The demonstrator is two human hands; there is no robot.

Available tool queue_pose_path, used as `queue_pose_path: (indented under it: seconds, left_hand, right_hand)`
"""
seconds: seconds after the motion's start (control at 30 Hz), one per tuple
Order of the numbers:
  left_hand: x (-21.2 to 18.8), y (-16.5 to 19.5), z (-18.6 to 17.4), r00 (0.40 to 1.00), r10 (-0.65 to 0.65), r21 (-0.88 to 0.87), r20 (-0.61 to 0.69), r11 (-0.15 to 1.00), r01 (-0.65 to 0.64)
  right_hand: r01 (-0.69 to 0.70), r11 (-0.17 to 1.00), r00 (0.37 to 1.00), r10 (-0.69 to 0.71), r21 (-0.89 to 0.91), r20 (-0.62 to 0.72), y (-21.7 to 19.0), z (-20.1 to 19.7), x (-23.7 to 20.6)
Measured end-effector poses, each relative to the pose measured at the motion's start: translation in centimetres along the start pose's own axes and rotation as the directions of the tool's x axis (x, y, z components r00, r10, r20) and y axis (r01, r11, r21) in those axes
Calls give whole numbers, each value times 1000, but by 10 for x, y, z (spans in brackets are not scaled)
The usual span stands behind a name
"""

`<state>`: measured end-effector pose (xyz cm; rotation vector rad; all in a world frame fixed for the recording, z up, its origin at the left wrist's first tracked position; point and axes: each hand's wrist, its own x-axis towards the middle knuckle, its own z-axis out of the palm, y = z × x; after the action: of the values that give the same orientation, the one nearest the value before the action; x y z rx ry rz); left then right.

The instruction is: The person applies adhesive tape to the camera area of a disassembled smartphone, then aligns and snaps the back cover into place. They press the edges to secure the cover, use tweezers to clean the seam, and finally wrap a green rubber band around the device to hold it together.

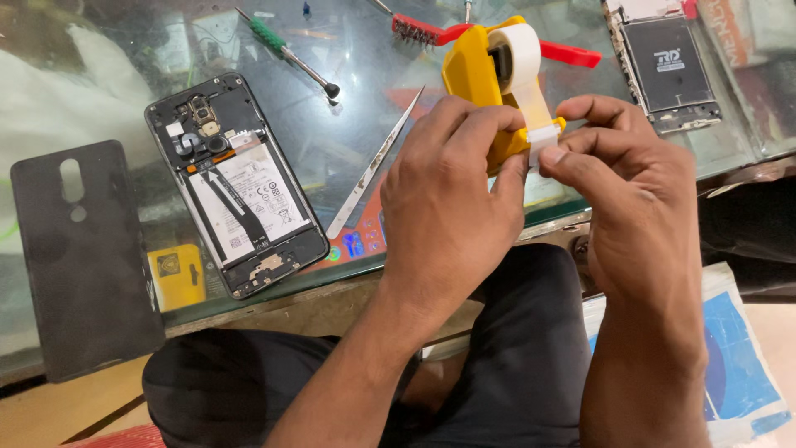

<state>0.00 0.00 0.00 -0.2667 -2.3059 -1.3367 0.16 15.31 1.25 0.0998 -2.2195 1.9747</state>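
Glass bench [348, 50] behind: left hand [448, 199] clamps the yellow tape dispenser [477, 75]; right hand [630, 174] fingertips pinch shut on the tape end [541, 141], between both thumbs.

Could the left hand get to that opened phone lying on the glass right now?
Probably yes. The opened phone lies bare on the glass table, left of the left hand, nothing between them. But that hand grips the yellow tape dispenser, so it would have to let go.
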Motion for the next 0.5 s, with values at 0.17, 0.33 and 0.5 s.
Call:
queue_pose_path:
  seconds: [0.17, 0.33, 0.5]
  left_hand:
    - [-9, 0, 0, 1000, 1, -37, -18, 999, -1]
    - [20, -2, 39, 999, 32, -102, -6, 994, -32]
    - [15, 10, 46, 1000, -5, -133, 5, 991, 5]
  right_hand:
    - [-9, 1000, 1000, 9, -19, 16, 4, -5, -8]
    - [-18, 997, 1000, 19, -81, 3, 21, -37, 31]
    - [28, 991, 999, -23, -134, 34, 19, -52, 25]
